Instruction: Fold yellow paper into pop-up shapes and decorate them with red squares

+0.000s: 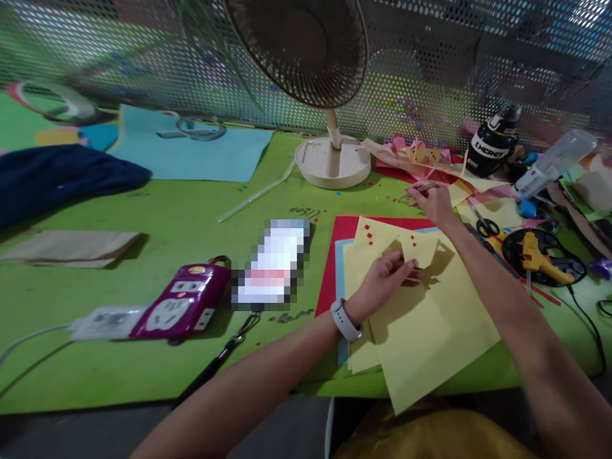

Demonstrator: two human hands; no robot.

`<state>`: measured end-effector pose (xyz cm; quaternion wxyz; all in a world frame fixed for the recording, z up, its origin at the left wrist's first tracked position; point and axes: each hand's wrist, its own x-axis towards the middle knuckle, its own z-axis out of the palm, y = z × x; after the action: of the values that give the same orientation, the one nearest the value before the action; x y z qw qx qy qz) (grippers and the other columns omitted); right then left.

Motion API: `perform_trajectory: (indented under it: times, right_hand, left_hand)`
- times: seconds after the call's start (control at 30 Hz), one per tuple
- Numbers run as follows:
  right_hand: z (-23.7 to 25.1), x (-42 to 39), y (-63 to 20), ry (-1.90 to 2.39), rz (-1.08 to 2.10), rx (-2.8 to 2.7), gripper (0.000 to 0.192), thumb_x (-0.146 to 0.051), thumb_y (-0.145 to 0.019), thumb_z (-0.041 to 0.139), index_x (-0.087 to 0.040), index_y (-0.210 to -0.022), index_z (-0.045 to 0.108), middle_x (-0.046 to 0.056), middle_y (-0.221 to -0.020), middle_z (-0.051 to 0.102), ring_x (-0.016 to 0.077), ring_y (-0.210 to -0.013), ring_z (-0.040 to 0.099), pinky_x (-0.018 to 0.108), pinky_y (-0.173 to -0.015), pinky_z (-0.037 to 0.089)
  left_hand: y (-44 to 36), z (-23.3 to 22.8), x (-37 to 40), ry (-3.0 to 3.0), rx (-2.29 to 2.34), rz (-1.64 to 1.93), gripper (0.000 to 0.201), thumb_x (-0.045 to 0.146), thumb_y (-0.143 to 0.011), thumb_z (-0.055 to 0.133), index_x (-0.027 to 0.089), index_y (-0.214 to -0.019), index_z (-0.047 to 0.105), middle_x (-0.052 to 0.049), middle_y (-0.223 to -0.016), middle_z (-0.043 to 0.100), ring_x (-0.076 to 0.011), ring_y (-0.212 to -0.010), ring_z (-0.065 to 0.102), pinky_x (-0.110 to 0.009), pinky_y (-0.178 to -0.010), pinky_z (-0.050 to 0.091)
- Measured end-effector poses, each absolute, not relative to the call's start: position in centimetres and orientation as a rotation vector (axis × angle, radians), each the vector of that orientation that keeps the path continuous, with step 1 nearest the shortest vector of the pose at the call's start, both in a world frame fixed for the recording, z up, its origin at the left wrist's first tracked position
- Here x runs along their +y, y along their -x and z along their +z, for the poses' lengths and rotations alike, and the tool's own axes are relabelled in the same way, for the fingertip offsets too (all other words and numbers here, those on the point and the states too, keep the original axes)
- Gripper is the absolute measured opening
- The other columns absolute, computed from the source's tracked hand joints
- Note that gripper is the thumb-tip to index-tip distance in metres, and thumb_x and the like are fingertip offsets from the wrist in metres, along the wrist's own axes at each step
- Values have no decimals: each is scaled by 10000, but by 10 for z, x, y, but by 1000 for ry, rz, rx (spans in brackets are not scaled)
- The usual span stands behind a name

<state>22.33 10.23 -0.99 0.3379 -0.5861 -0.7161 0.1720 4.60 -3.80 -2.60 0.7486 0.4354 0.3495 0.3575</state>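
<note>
My left hand (385,280), with a white watch on its wrist, pinches a folded piece of yellow paper (421,247) that stands up from a larger yellow sheet (425,331). Red and blue sheets (335,255) lie under the yellow one. My right hand (433,199) reaches farther back and closes on a thin stick-like object (423,187) at the edge of a heap of paper scraps; what it is I cannot tell.
A cream desk fan (329,153) stands at the back on the green table (167,217). A purple power strip (184,306) and a blurred card lie left. Scissors (485,224), a yellow glue gun (540,258), a black bottle (492,143) sit right.
</note>
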Motion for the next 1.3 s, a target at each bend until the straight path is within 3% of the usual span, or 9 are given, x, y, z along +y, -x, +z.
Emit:
perform_trajectory:
  times: [0.27,0.83,1.3]
  right_hand:
    - [-13,103,-223,1497,427,-1865,358,-505,-964,562,-181,-882,689,54,-819,749,199,-688,759,258,-561,487]
    - [-23,106,-227,1416,126,-2000,309,-460,-972,587,-197,-921,740,38,-713,759,197,-675,740,288,-644,502]
    - [-27,106,-226,1412,157,-2016,332,-496,-986,543,-221,-960,728,22,-702,752,188,-674,736,272,-608,510]
  left_hand:
    - [-47,-28,-38,-946,745,789,411,477,-803,780,188,-739,495,-29,-797,709,-212,-901,764,-284,-734,610]
    - [-46,-29,-37,-972,744,789,412,463,-828,760,190,-738,466,-29,-815,701,-223,-915,764,-285,-729,605]
    - [-46,-28,-38,-979,738,788,435,502,-806,771,187,-738,479,-30,-817,700,-219,-919,762,-272,-729,606]
